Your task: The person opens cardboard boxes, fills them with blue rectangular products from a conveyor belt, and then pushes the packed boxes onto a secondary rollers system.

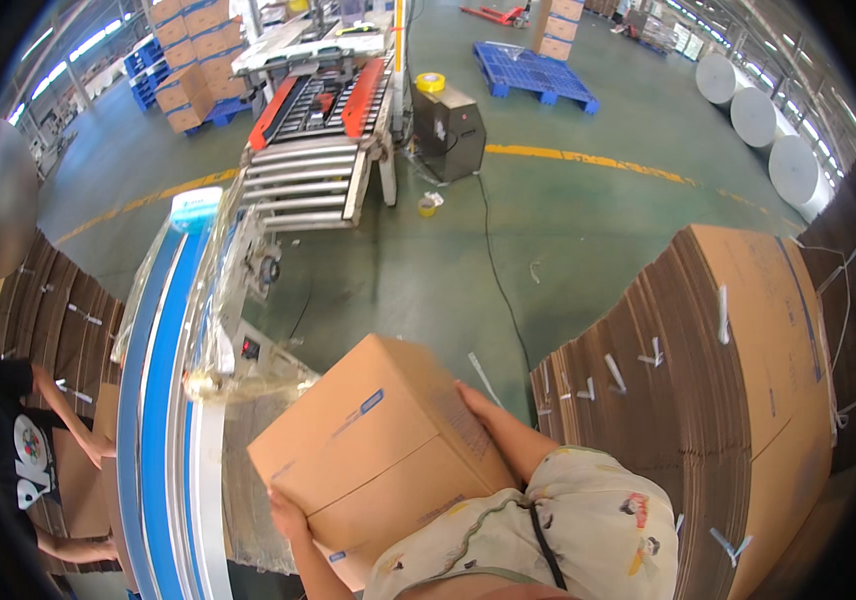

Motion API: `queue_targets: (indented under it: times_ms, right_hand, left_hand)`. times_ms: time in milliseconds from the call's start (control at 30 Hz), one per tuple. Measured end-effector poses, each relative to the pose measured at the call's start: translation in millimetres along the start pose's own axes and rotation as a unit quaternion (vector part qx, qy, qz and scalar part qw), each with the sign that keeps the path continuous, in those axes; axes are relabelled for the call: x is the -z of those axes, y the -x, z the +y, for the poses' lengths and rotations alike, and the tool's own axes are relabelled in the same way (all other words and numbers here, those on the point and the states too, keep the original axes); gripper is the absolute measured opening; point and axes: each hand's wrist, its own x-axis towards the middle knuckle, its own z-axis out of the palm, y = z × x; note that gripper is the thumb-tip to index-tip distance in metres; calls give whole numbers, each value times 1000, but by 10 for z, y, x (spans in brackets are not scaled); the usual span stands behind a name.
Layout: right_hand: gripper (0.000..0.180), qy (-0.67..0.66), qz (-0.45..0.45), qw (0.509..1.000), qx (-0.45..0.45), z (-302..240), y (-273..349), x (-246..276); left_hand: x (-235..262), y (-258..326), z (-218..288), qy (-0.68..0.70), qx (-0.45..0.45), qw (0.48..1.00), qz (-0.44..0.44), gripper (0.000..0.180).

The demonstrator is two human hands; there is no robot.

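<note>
Between my two hands is a brown cardboard box (368, 455), tilted in front of my body. My left hand (289, 513) presses on its left lower side, fingers at the edge. On its right side lies my right hand (478, 404), with part of the fingers hidden behind the box. A seam runs across the broad face turned up toward me, and small blue prints mark it. The box's lower end rests near or against my light patterned clothing; whether it touches a support below is hidden.
Left of the box runs a blue-and-white conveyor (170, 400), with a co-worker in a black shirt (13, 430) beyond. Stacked flat cardboard (648, 400) stands at right. Ahead are a roller conveyor (303, 190), a grey machine (448, 130), a floor cable (493, 260) and a blue pallet (536, 75).
</note>
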Motion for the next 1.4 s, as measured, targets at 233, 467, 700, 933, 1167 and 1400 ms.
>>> queue_targets:
  times_ms: [233,467,700,933,1167,1400]
  right_hand:
    - [57,-91,64,989,98,-2141,447,1054]
    - [53,-67,121,982,132,-3610,-229,1434]
    - [57,-97,-1,991,89,-5011,-1856,1194]
    - [57,-7,-84,996,11,-6413,-3572,252]
    - [58,113,-242,962,-63,-7403,-5651,-1254]
    - [62,299,-311,876,-217,-8526,-6185,-3208]
  left_hand:
    - [-1032,-126,2400,76,-124,988,-53,66]
    - [-1380,-354,4022,122,-165,978,-38,61]
    - [-2095,-1567,5190,34,-103,994,-21,56]
    - [-2063,-2981,6347,69,-20,997,-1,54]
    - [-1929,-4042,6484,62,141,976,157,55]
    - [-2251,-4841,7069,-40,297,933,198,49]
